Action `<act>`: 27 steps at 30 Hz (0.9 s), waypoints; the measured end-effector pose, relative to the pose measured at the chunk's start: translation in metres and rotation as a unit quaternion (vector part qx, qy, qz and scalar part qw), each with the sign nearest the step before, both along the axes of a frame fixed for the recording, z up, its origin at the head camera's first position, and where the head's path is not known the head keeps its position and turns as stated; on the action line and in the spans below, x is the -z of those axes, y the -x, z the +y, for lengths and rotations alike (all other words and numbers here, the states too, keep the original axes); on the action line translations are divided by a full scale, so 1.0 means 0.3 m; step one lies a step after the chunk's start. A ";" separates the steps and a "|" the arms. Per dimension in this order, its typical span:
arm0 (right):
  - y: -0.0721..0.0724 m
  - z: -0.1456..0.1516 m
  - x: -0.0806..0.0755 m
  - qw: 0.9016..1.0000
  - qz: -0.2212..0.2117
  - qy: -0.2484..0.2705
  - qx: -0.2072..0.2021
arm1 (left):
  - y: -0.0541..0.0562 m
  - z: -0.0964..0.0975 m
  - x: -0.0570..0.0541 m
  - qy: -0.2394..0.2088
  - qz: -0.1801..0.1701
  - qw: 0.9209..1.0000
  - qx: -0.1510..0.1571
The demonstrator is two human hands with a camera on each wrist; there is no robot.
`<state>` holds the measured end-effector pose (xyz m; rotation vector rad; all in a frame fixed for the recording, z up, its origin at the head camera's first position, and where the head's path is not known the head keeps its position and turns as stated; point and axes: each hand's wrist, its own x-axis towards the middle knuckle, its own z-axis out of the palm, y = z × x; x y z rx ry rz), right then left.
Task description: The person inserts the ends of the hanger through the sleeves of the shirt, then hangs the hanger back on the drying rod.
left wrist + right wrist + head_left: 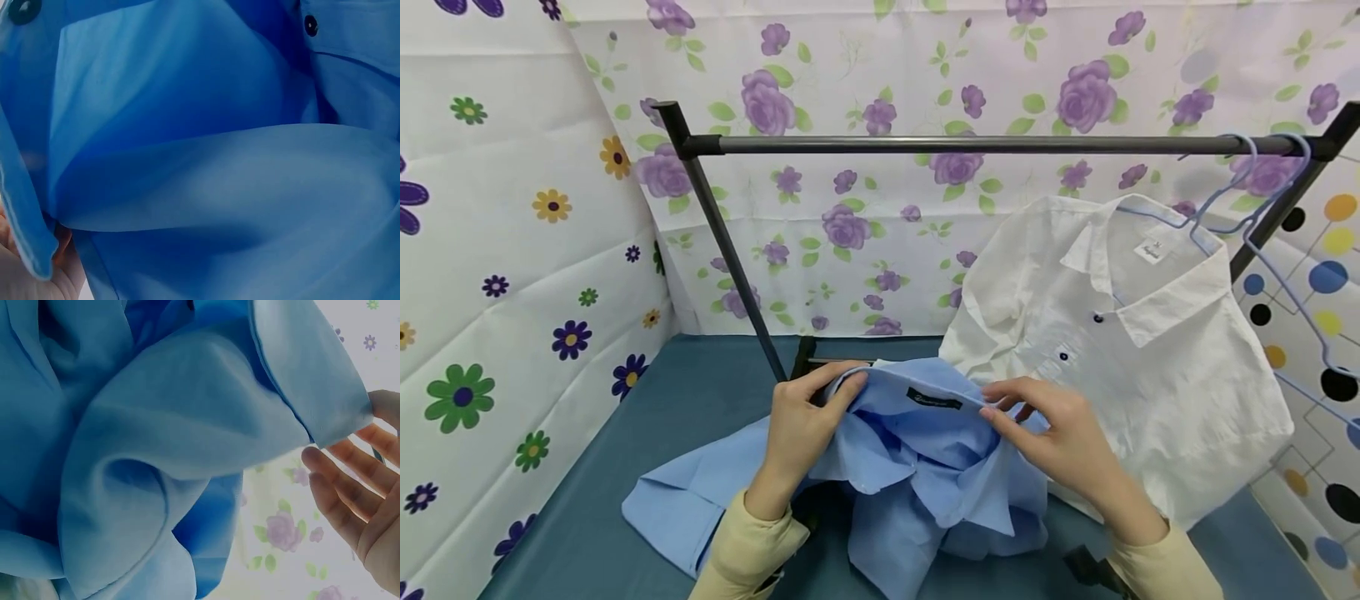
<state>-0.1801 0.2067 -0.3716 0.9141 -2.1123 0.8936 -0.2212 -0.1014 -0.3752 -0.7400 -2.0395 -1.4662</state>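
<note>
A light blue collared shirt (898, 533) lies bunched on the table, its collar raised between both hands. Inside the collar a small black label (934, 399) faces up. My left hand (799, 425) pinches the collar's left end between thumb and fingers. At the other end, my right hand (1063, 429) pinches the collar edge with thumb and index finger. Blue cloth (212, 181) fills most of the left wrist view, partly hiding that hand. In the right wrist view, the right hand (369, 494) holds the collar corner, its other fingers spread.
A white shirt (1172, 375) is at the right, with a blue hanger (1206, 204) in its neck. Another blue hanger (1300, 287) hangs beside it on the black rail (925, 145). The rack stands on a dark teal table (602, 475). Patterned cloth walls enclose the table.
</note>
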 end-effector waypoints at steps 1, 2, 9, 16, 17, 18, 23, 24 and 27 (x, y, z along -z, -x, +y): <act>0.000 -0.001 0.000 1.000 0.006 -0.005 -0.007 | 0.001 0.001 0.001 0.003 0.000 1.000 -0.002; -0.002 -0.002 0.001 1.000 0.007 -0.009 -0.011 | 0.002 0.001 0.002 0.006 0.000 1.000 -0.005; -0.012 0.017 -0.018 1.000 -0.001 -0.012 -0.022 | 0.006 0.002 0.006 0.020 0.004 1.000 -0.013; -0.003 0.092 -0.066 0.999 0.033 -0.005 0.025 | 0.005 0.002 0.007 0.023 -0.001 1.000 -0.013; -0.001 0.107 -0.074 0.999 0.035 -0.003 0.035 | 0.005 0.002 0.007 0.023 -0.002 1.000 -0.013; 0.000 0.122 -0.082 0.998 0.038 0.001 0.046 | 0.005 0.002 0.007 0.023 -0.003 1.000 -0.014; -0.007 0.197 -0.130 0.995 0.040 0.032 0.089 | 0.007 0.000 0.008 0.023 -0.006 1.000 -0.012; -0.012 0.210 -0.141 0.993 0.040 0.037 0.101 | 0.007 0.000 0.008 0.022 -0.007 1.000 -0.012; -0.031 0.245 -0.175 0.989 0.034 0.051 0.134 | 0.006 -0.001 0.008 0.020 -0.009 1.000 -0.011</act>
